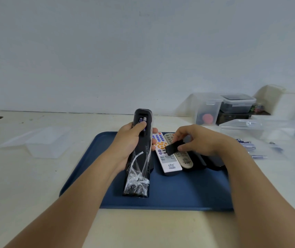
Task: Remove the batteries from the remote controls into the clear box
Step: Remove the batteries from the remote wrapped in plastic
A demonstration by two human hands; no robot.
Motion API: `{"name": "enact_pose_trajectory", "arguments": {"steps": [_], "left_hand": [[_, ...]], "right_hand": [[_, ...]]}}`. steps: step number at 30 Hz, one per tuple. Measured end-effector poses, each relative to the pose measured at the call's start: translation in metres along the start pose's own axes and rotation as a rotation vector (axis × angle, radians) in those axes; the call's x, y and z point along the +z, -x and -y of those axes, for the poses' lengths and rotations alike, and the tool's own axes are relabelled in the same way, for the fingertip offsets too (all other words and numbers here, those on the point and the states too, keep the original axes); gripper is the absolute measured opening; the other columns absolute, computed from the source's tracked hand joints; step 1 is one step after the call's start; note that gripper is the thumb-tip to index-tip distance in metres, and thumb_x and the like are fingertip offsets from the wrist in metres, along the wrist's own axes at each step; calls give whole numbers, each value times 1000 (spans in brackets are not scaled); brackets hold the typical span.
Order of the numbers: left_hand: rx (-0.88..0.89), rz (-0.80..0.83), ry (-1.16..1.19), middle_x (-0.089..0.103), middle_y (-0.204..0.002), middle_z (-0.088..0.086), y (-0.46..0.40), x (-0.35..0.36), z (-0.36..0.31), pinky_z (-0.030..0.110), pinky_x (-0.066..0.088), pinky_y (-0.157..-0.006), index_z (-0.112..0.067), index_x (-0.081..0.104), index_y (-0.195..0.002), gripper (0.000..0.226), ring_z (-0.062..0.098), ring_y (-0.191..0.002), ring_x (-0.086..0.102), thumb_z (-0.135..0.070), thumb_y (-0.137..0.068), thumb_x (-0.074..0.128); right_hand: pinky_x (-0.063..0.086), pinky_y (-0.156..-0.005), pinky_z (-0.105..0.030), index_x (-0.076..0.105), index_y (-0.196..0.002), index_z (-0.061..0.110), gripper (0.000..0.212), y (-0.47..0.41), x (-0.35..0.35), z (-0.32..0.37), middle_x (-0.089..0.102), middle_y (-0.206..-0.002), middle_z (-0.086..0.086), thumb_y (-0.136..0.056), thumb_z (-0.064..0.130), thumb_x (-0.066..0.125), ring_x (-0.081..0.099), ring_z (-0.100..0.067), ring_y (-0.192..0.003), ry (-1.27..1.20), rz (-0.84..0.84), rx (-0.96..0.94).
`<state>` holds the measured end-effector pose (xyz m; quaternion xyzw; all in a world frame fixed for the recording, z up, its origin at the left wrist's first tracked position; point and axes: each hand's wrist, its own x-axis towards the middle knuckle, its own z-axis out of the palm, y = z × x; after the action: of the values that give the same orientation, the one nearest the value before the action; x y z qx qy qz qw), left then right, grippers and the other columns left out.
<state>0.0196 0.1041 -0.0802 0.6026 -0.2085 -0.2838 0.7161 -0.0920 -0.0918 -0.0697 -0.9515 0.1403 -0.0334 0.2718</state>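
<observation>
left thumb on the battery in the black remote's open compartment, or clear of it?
Touching. In the head view the left hand grips the black remote, and its thumb tip lies directly over the battery in the open compartment, with no gap visible.

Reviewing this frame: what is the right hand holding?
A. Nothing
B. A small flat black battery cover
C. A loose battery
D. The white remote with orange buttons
B: the right hand pinches a small flat black battery cover above the remotes on the blue tray, while the left hand grips the black plastic-wrapped remote, whose open compartment shows batteries still inside.
</observation>
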Motion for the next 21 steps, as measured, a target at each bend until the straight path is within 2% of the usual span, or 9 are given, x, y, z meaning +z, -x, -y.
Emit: {"name": "enact_pose_trajectory", "arguments": {"steps": [3, 6, 8, 10, 13, 16, 19, 21], "left_hand": [[-49, 34, 68, 70, -75, 16, 1, -1, -2, 29, 54, -50, 5, 69, -115, 49, 24, -54, 63, -39, -103, 51], [-41, 70, 92, 74, -85, 15, 0, -2, -3, 31, 55, -54, -3, 68, -120, 64, 25, -59, 65, -59, -102, 41], [-41, 83, 103, 70, -81, 18, 1, -1, -4, 32, 54, -54, -5, 70, -111, 67, 28, -59, 64, -64, -101, 39], [-41, 81, 127, 69, -80, 19, 2, 0, -4, 32, 54, -52, -5, 70, -113, 65, 28, -58, 65, -61, -102, 39], [-28, 83, 137, 70, -78, 19, 4, 3, -4, 32, 56, -50, -3, 66, -120, 59, 28, -55, 67, -54, -103, 42], [-28, 116, 168, 71, -73, 16, 4, 4, -3, 30, 55, -51, -4, 69, -105, 50, 27, -56, 68, -47, -103, 45], [29, 97, 112, 73, -83, 13, 0, 3, 1, 34, 55, -65, -17, 77, -89, 48, 26, -69, 72, -52, -101, 47], [52, 54, 56, 76, -94, 11, -1, 2, 2, 40, 55, -82, -19, 78, -94, 51, 26, -85, 74, -58, -100, 46]], "right_hand": [[41, -59, -13, 67, -89, 16, 13, 8, -9, 0, 64, -79, -1, -90, 4, 70, 51, -6, -62, -263, -21, -47], [35, -47, -6, 70, -96, 11, 9, 12, -15, 7, 62, -68, 6, -94, 4, 65, 46, 2, -50, -568, -137, -142], [37, -48, -8, 73, -98, 13, 12, 9, -12, 17, 61, -66, 10, -94, 5, 65, 48, 2, -53, -708, -236, -196], [44, -55, -13, 75, -100, 12, 13, 3, -3, 27, 63, -72, 2, -91, 5, 68, 54, -3, -62, -803, -316, -199], [51, -61, -18, 77, -97, 11, 14, -2, 6, 32, 68, -76, -7, -84, 6, 76, 60, -9, -65, -842, -388, -160], [55, -59, -19, 78, -88, 10, 8, -3, 7, 29, 72, -70, -5, -81, 5, 79, 64, -9, -61, -878, -414, -123], [56, -56, -19, 77, -80, 7, 5, -5, 11, 29, 73, -67, -4, -82, 12, 79, 62, -10, -56, -789, -337, -60], [53, -54, -19, 74, -83, 4, 11, -4, 14, 31, 73, -69, -5, -85, 15, 77, 60, -9, -55, -743, -221, -41]]}}
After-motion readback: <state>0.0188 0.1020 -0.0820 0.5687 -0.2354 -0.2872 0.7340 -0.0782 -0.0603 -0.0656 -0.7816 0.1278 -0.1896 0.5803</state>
